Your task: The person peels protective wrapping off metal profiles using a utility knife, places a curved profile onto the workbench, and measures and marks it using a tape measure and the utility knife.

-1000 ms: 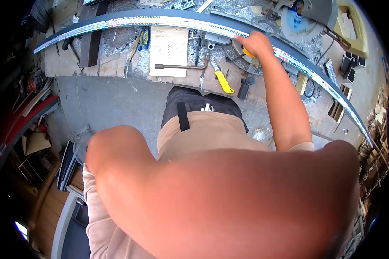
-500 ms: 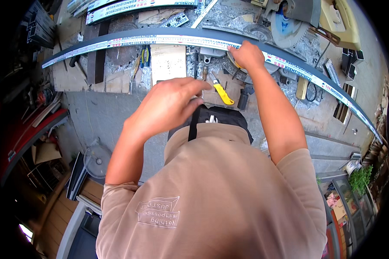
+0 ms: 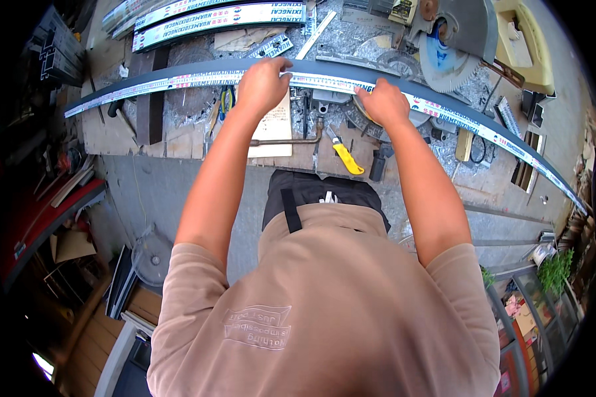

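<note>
A long dark metal profile [image 3: 324,71] lies across the bench in front of me, bent into an arc by the lens. White printed film covers its near face, and a pale strip with fine ruler-like marks [image 3: 311,82] runs along it. My left hand [image 3: 263,87] grips the profile left of the middle, fingers curled over its top edge. Farther right, my right hand [image 3: 383,104] holds it too, thumb against the near face. Below, a yellow utility knife [image 3: 347,159] rests near the bench edge, beside a bent metal wrench [image 3: 288,141] that overlaps a pale written-on board [image 3: 276,126].
A saw with a round toothed blade [image 3: 447,63] stands behind the profile at right. More film-covered profiles [image 3: 218,23] lie at the far left. Pliers [image 3: 227,101] and metal shavings are scattered on the bench [image 3: 185,142]. A wooden block [image 3: 463,144] sits at right.
My left hand has moved up and away from my body, from above the near bench edge onto the profile. My right hand stays on the profile.
</note>
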### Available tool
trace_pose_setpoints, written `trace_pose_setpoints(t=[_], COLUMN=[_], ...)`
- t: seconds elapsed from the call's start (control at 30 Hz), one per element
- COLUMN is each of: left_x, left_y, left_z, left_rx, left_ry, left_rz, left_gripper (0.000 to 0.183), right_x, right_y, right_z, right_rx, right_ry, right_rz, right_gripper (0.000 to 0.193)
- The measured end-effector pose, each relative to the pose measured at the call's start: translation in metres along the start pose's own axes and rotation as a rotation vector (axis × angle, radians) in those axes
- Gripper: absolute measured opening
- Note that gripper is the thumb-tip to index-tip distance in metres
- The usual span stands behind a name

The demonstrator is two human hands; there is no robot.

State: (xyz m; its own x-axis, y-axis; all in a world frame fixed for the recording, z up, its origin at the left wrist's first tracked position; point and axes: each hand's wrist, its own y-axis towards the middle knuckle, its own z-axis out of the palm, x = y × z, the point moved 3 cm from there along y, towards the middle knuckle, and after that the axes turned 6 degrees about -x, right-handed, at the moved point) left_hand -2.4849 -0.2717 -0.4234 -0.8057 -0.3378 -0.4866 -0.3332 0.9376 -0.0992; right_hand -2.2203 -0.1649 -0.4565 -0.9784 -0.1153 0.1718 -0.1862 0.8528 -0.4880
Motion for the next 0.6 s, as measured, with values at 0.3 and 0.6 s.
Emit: trace_pose_setpoints(t=[0.3,0.6], left_x=[0.009,0.036], left_y=[0.061,0.088], left_z=[0.056,0.076], left_rx=[0.136,0.082], left_ry=[0.045,-0.117], left_rz=[0.007,-0.089], left_gripper=[0.031,0.024], right_x=[0.005,0.009], right_y=[0.000,0.000], right_z=[-0.002,-0.002], right_rx=[0.033,0.018], right_ry=[-0.039,-0.041], right_rz=[0.048,0.054], right_gripper=[0.065,0.064])
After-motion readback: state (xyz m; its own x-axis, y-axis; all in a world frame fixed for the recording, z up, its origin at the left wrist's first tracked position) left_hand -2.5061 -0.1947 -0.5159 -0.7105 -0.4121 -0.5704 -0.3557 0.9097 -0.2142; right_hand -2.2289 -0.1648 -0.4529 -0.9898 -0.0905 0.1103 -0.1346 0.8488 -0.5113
